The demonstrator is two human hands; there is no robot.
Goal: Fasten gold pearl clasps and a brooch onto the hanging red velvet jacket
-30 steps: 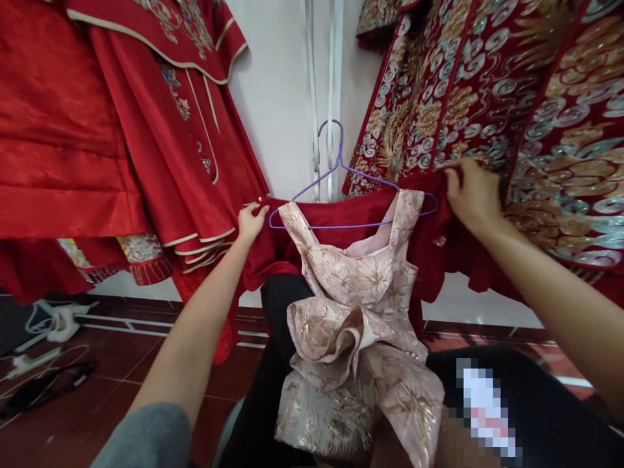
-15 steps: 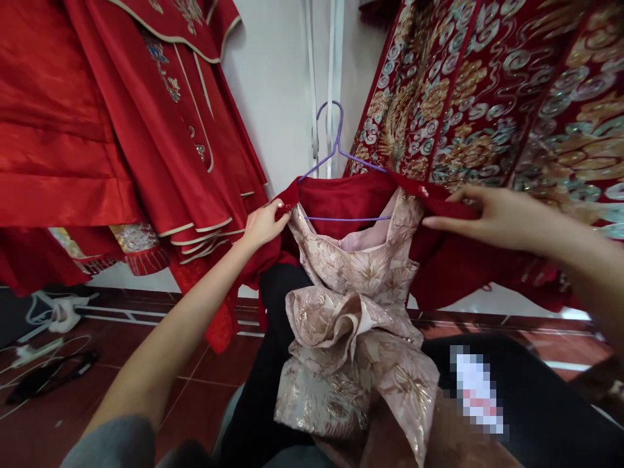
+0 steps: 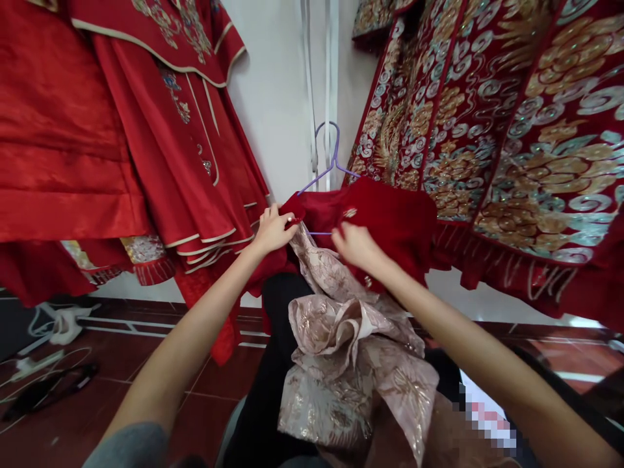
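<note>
A dark red velvet jacket (image 3: 400, 218) hangs on a purple hanger (image 3: 334, 153), over a pale pink dress (image 3: 336, 325) with gold flowers and a large ruffle. My left hand (image 3: 277, 231) pinches the jacket's front edge at the left shoulder of the dress. With fingers curled, my right hand (image 3: 355, 247) grips the other front edge, below a small ornament near the collar. That side of the jacket now covers the right strap of the dress. The dress lies over my lap, its lower part running out of view.
Red garments with cream piping (image 3: 180, 156) hang on the left. A heavily embroidered red garment (image 3: 453, 130) with fringe hangs on the right. White poles (image 3: 331, 78) stand behind the hanger. Cables and a power strip (image 3: 36, 364) lie on the red tiled floor at left.
My right hand has come inward from the right, bringing the jacket's front panel across the dress. My left hand stays at the left edge.
</note>
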